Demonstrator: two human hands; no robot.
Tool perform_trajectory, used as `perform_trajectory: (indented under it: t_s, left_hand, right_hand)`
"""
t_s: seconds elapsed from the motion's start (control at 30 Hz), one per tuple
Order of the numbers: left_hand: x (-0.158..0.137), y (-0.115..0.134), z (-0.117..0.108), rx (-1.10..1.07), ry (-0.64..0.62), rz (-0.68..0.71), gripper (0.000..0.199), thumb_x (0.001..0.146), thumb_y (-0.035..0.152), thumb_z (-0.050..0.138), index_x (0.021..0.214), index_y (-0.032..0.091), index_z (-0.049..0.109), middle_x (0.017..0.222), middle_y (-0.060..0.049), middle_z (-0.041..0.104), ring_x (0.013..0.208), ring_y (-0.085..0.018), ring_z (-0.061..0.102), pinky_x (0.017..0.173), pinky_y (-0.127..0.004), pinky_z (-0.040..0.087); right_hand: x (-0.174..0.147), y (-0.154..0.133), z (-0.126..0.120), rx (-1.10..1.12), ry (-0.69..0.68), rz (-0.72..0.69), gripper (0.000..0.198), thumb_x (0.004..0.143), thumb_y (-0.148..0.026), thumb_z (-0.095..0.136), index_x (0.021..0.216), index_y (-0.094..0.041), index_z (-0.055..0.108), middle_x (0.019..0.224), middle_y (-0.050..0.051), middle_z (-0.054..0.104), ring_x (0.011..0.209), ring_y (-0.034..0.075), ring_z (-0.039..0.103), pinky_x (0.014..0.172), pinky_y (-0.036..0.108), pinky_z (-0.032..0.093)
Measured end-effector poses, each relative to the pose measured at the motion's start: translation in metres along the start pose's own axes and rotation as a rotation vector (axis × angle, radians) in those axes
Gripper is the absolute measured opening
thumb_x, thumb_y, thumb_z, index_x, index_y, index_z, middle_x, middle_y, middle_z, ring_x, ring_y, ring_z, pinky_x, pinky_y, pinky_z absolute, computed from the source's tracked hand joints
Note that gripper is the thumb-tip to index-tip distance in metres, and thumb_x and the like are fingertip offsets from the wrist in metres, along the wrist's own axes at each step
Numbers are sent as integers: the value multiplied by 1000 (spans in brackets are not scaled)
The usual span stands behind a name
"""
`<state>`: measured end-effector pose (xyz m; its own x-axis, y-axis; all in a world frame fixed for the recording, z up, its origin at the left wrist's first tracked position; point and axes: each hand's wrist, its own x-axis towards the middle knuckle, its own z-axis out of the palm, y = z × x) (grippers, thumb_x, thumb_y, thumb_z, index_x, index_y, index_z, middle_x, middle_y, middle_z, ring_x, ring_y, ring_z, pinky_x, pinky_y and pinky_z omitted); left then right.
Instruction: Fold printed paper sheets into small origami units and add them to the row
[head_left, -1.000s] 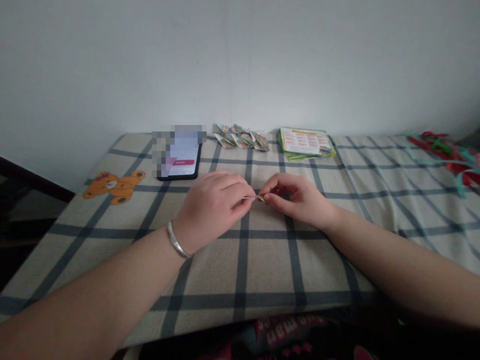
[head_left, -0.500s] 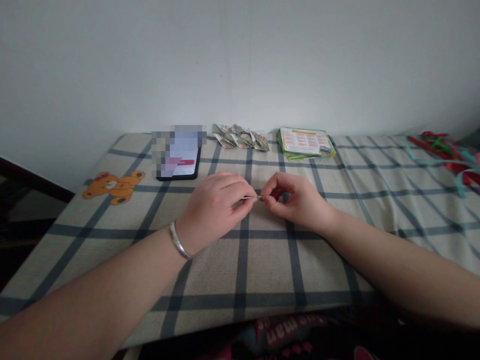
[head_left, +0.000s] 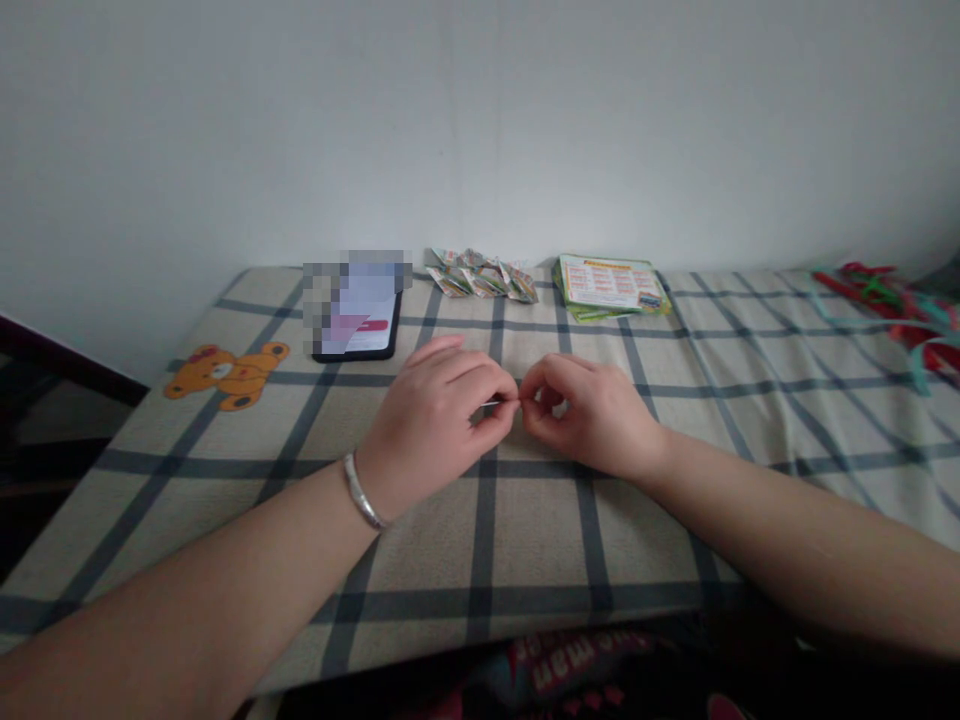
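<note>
My left hand (head_left: 450, 400) and my right hand (head_left: 589, 410) meet fingertip to fingertip over the middle of the checked cloth. Between the left thumb and fingers shows the pale edge of a thin piece of paper (head_left: 490, 403), mostly hidden by the hand. The right thumb and index finger are pinched at its right end, touching the left fingertips. Behind the hands lie several folded printed papers (head_left: 484, 278) and, to their right, a stack of printed cards (head_left: 613, 285).
The checked tablecloth (head_left: 420, 580) covers the table, which meets a white wall (head_left: 480, 130). A phone (head_left: 367, 335) with a lit screen lies at back left, beside an orange bear cutout (head_left: 229, 375). Red, green and pale blue ribbons (head_left: 892, 300) lie at far right.
Both hands have shifted slightly and the fingertips have drawn together. The small greenish end seen between them before is now covered. The left knuckles have risen a little.
</note>
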<state>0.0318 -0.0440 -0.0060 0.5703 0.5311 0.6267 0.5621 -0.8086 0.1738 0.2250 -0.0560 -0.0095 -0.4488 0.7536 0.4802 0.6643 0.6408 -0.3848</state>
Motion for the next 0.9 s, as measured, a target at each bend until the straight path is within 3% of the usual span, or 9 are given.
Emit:
perform_trajectory:
  t_s: [0.53, 0.9]
  left_hand:
    - [2, 3, -5, 107, 6, 91, 13, 86, 15, 54, 74, 18, 58, 76, 1, 65, 76, -14, 60, 105, -42, 43]
    - [2, 1, -6, 145, -13, 57, 15, 84, 13, 51, 72, 19, 58, 73, 1, 64, 73, -14, 59, 105, -42, 42]
  right_hand:
    - [1, -3, -4, 161, -52, 61, 5, 79, -21, 55, 83, -18, 57, 71, -1, 60, 61, 10, 56, 56, 24, 42]
    - [3, 6, -1, 194, -56, 66, 9, 74, -14, 56, 82, -19, 56, 69, -3, 59, 60, 9, 55, 57, 22, 42]
